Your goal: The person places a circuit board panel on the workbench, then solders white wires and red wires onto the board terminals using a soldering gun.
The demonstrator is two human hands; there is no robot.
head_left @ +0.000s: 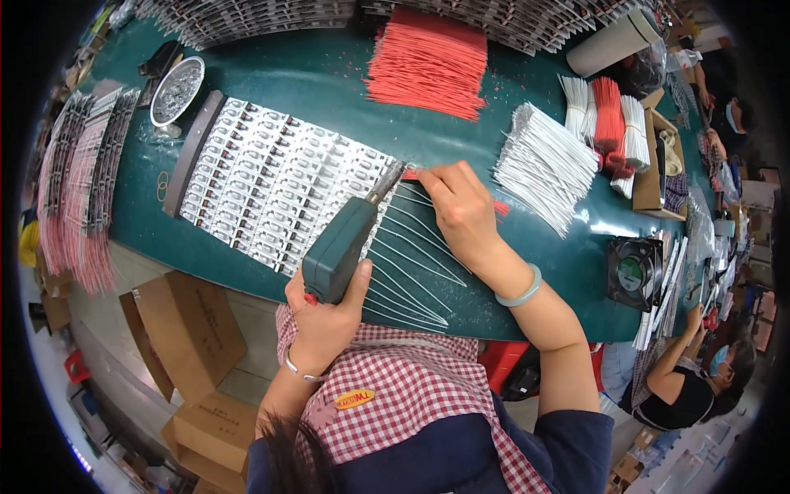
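My left hand (pixel 323 329) is wrapped round a dark green soldering gun (pixel 339 247) with a red trigger. The gun's metal tip meets the upper right corner of a white circuit board panel (pixel 284 177) covered in rows of small components. At that same corner my right hand (pixel 462 212) pinches red wire (pixel 409 174); how many strands it holds is hidden by the fingers. Several white wires (pixel 415 267) fan out from the panel's right edge across the green table. More red wire ends (pixel 500 208) stick out beyond my right hand.
A dark bar (pixel 191 156) lies along the panel's left edge. Loose red wires (pixel 428 70) and white wires (pixel 547 165) form piles behind and right. A metal bowl (pixel 177 89), a small fan (pixel 634 272) and wired boards (pixel 82 181) surround the work. Co-workers (pixel 691 370) sit at right.
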